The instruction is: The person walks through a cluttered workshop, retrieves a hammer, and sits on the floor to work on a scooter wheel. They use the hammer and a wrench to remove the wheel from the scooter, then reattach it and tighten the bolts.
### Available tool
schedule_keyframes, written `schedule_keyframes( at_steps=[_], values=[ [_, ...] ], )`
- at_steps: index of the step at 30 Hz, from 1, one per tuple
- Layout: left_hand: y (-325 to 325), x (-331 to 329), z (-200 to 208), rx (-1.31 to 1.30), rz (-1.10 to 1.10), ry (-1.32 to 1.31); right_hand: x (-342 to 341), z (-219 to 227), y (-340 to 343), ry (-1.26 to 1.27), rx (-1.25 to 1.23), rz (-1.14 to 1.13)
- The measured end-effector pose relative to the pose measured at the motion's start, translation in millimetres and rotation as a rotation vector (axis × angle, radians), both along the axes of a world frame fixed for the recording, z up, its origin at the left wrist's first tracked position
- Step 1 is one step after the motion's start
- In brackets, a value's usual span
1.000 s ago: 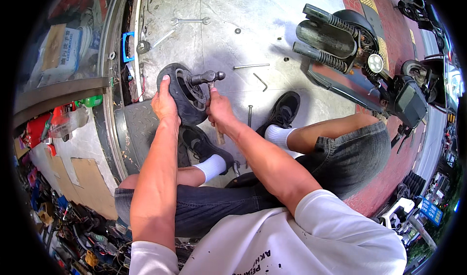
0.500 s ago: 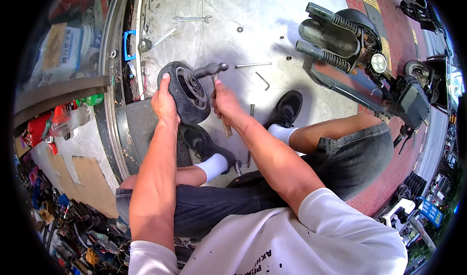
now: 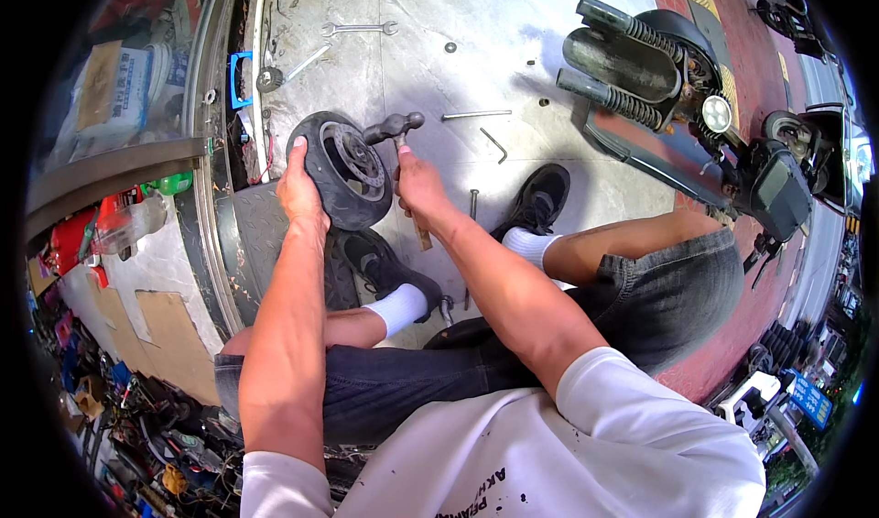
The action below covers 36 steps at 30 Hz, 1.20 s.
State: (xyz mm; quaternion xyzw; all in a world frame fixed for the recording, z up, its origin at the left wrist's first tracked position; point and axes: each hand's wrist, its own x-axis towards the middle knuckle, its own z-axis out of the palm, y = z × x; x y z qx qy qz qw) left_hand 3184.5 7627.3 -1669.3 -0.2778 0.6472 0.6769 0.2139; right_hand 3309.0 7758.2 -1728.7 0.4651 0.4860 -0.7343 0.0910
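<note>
Holding a small black-tyred wheel (image 3: 331,179) left of the frame's centre, the left hand (image 3: 302,188) is partly open, curved against the tyre with its thumb along the tread. The wheel is tilted, its disc side facing right. The right hand (image 3: 419,184) is closed around the wooden handle of a ball-peen hammer (image 3: 394,128), whose dark head lies beside the disc's upper edge; whether they touch I cannot tell. A black shoe (image 3: 385,269) sits just below the wheel. On the grey floor (image 3: 426,74), a double open-ended wrench (image 3: 359,30) lies at the upper left, while a slim metal rod (image 3: 476,115) and an L-shaped hex key (image 3: 494,146) lie near upper centre, right of the hammer. A scooter mudguard (image 3: 623,60) shows at the upper right, between two fork legs with coil springs (image 3: 638,110).
</note>
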Motion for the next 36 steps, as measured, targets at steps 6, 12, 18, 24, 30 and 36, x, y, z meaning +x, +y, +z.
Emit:
schedule_keyframes(
  at_steps=[6, 12, 18, 24, 30, 36],
  values=[
    [11, -4, 6, -0.004, -0.035, -0.045, -4, -14, -8, 0.006, 0.229, -0.189],
    [6, 1, 10, 0.041, 0.041, 0.004, -7, 7, -19, -0.004, 0.226, 0.076],
    [14, -2, 9, -0.003, -0.001, -0.02, -7, -7, -6, 0.027, 0.141, -0.144],
    [2, -5, 0, 0.029, 0.0, -0.026, -2, 15, -13, 0.055, 0.096, 0.047],
    [8, -5, 8, -0.009, 0.01, -0.072, 3, 5, -10, 0.03, 0.016, -0.193],
    [-2, -11, 2, 0.042, 0.015, -0.058, 15, 11, -23, -0.081, -0.242, -0.061]
  ],
)
